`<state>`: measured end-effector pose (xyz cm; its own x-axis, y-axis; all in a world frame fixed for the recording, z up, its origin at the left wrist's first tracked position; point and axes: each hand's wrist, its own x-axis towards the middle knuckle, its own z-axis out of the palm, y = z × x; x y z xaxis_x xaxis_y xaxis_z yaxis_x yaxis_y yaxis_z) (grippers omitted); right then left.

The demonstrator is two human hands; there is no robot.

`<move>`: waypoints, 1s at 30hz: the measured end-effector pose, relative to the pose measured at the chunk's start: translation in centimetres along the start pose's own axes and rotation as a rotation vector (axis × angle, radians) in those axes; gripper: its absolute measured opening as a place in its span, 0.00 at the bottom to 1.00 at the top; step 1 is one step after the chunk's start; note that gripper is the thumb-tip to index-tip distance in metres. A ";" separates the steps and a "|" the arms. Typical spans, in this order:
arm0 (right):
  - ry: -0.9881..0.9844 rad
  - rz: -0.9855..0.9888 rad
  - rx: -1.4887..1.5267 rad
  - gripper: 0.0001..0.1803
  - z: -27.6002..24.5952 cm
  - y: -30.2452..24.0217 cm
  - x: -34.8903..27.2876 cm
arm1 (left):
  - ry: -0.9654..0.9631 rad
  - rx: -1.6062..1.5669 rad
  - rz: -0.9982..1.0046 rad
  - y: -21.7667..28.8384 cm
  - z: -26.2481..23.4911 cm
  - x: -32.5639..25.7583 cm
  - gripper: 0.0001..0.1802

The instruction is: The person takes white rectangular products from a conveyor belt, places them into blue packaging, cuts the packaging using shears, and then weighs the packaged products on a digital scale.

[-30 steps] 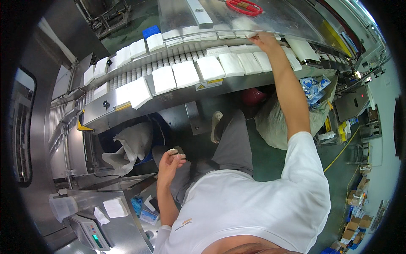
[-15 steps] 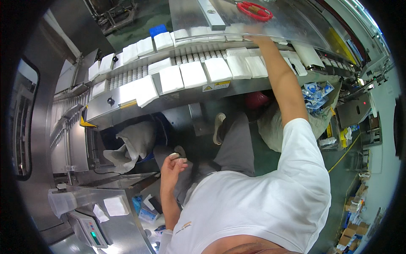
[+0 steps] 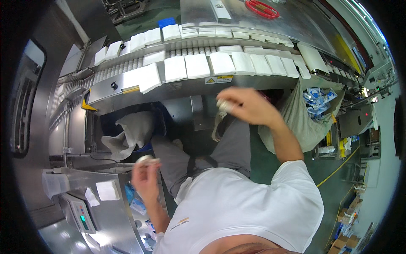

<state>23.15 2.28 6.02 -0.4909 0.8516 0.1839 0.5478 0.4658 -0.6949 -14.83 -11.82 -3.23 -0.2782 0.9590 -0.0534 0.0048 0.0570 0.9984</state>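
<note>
My right hand [image 3: 247, 105] hovers in front of the near edge of the conveyor, palm down, its fingers loosely bent and slightly blurred. White coverings show on its fingertips, and no held object is visible. Low at the left, my left hand [image 3: 146, 177] hangs over the gap beside the steel side table, blurred, fingers loosely curled. White coverings show on its fingertips too, with nothing else visible in it. Beyond the right hand, a row of folded white wipes stacks [image 3: 223, 63] lies along the conveyor's near ledge. Another row of white stacks [image 3: 171, 32] lines the far side.
The roller conveyor [image 3: 136, 64] crosses ahead. Below its right end hangs a sack [image 3: 287, 116] with blue-and-white packets [image 3: 317, 100]. A light cloth [image 3: 137, 129] hangs over a dark blue bin. A scale [image 3: 78, 213] and white stack [image 3: 108, 190] sit on the side table. Red coiled cable [image 3: 262, 9] lies atop the machine.
My right hand has drawn back from the far row of stacks toward me. My left hand has moved left and slightly down. The view has shifted a little.
</note>
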 end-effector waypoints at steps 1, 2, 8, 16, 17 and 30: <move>-0.152 -0.016 0.060 0.14 1.5 -0.6 0.5 | 0.191 0.102 0.218 0.2 -2.4 -0.4 0.14; -0.191 -0.064 0.116 0.15 3.1 -0.8 0.8 | 0.449 0.194 0.289 0.2 -5.4 -0.9 0.12; -0.467 -0.169 0.212 0.19 9.1 -2.6 3.2 | 1.431 1.382 0.193 -0.9 -25.2 -14.1 0.37; -0.701 -0.106 0.239 0.17 11.3 -3.3 4.2 | 1.364 1.370 -0.269 -2.9 -24.6 -21.2 0.30; -0.712 -0.133 0.216 0.17 11.3 -3.7 4.4 | 1.459 1.362 -0.266 -3.0 -24.7 -21.8 0.30; -0.678 -0.373 0.262 0.20 14.6 -4.4 6.3 | 1.429 1.175 -0.230 -4.4 -38.0 -24.0 0.43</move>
<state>7.75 2.05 0.10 -0.9590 0.2814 0.0330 0.1321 0.5471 -0.8266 -44.69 -45.64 -5.55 -0.8605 0.0116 0.5092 0.2590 0.8709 0.4178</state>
